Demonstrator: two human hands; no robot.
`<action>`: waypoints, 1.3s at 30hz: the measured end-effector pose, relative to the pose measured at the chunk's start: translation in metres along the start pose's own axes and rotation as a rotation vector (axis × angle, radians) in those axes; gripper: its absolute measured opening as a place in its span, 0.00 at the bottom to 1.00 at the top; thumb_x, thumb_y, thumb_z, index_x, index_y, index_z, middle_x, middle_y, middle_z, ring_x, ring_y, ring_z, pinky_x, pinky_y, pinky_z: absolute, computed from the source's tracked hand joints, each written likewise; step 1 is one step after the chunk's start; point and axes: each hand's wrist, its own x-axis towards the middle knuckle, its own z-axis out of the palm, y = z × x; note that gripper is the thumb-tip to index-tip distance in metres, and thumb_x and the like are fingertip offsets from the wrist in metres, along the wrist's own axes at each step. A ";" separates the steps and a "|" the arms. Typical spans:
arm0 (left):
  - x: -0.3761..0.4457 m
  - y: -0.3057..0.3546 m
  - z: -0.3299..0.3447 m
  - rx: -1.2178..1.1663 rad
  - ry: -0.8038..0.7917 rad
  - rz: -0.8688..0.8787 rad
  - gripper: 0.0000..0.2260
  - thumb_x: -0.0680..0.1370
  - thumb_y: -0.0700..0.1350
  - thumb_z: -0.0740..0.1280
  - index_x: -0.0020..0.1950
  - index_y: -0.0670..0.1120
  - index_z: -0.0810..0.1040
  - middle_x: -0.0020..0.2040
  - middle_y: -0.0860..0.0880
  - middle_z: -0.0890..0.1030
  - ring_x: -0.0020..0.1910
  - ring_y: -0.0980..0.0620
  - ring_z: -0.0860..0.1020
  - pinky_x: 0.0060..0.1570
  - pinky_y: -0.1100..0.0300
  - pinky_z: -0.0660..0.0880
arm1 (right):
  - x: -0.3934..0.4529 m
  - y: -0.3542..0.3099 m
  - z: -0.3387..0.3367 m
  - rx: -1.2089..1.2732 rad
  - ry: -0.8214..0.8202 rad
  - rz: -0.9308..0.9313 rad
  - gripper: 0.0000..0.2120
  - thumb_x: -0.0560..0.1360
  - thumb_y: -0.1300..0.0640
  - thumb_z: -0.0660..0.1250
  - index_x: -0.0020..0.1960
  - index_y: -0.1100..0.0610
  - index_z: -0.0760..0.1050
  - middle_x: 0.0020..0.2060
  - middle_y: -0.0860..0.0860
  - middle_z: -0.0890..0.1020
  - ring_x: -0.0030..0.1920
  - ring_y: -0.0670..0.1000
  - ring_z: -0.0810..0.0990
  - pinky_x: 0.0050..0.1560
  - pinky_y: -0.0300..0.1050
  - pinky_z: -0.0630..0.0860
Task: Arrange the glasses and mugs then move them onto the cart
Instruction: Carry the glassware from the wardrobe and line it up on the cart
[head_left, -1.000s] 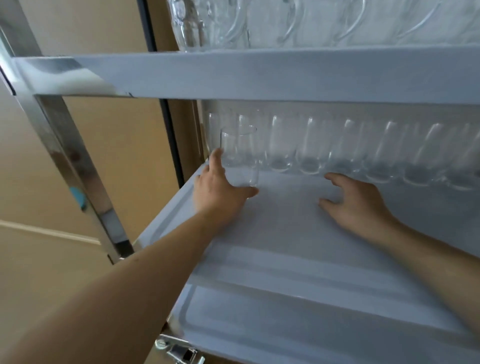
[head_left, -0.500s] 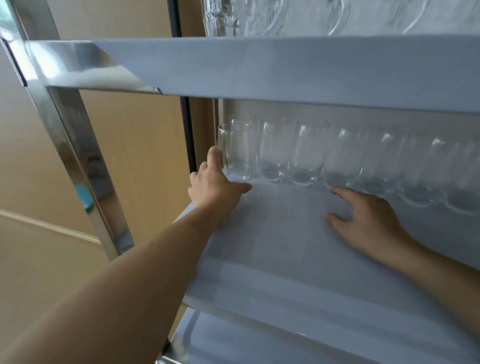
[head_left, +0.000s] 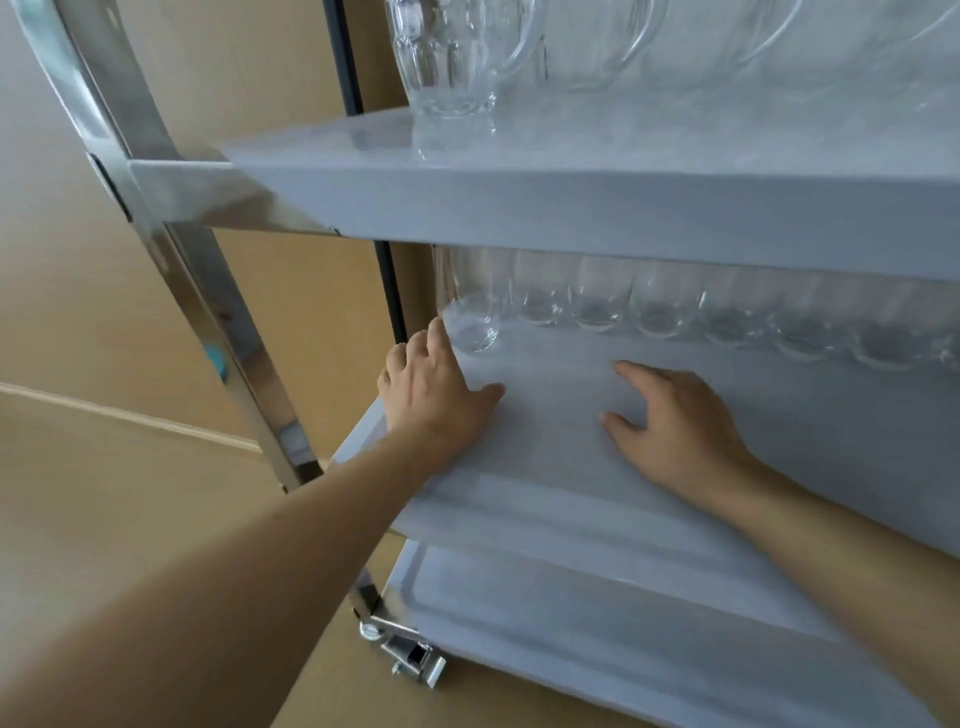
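So the head camera is looking down at a grey three-shelf cart (head_left: 571, 218) with a shiny metal frame post (head_left: 208, 291) running down the left side of the frame. Top shelf, upper middle of the picture, has a glass mug (head_left: 447, 57) standing upright near the shelf's left end, and there are more mugs with handles going off to the upper right, but they're washed out and I can't count them. Middle shelf (head_left: 571, 499) is where the hands are. Along its back edge, centre to right of the frame, there's a row of clear glasses (head_left: 660, 306) standing side by side, packed close. The leftmost glass (head_left: 470, 317) sits at the left end of that row, a bit forward of the rest. The left hand (head_left: 441, 395) is flat-ish on the shelf right by it, fingers relaxed and spread, fingertips touching or just beside the glass base; I honestly can't tell if there's contact, but it isn't wrapped around it. The right hand (head_left: 675, 426) rests on the shelf in the middle of the frame, fingers loosely spread, holding nothing, just in front of the row and clear of the glasses. Bottom shelf (head_left: 623, 639) shows at lower right, and there's a caster bracket (head_left: 410, 654) at lower centre over a tan floor (head_left: 104, 493).
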 end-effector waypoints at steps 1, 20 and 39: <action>-0.008 0.000 -0.004 0.013 -0.029 0.011 0.44 0.73 0.64 0.71 0.81 0.48 0.55 0.78 0.48 0.64 0.77 0.42 0.59 0.75 0.47 0.58 | -0.007 -0.004 -0.001 0.005 -0.032 0.012 0.29 0.76 0.51 0.71 0.74 0.58 0.70 0.69 0.57 0.77 0.69 0.61 0.73 0.68 0.49 0.67; -0.137 0.079 -0.365 0.114 -0.737 0.164 0.43 0.75 0.62 0.70 0.83 0.53 0.51 0.82 0.47 0.53 0.80 0.43 0.55 0.74 0.41 0.62 | -0.129 -0.215 -0.305 0.036 -0.487 0.277 0.33 0.79 0.42 0.64 0.80 0.53 0.59 0.75 0.52 0.67 0.74 0.58 0.65 0.71 0.51 0.64; -0.130 0.464 -0.595 -0.032 -0.355 0.810 0.37 0.77 0.58 0.69 0.81 0.50 0.56 0.80 0.45 0.57 0.78 0.42 0.57 0.73 0.42 0.63 | -0.131 -0.193 -0.734 -0.082 0.166 0.368 0.36 0.78 0.43 0.66 0.80 0.52 0.57 0.78 0.52 0.64 0.76 0.59 0.60 0.74 0.55 0.63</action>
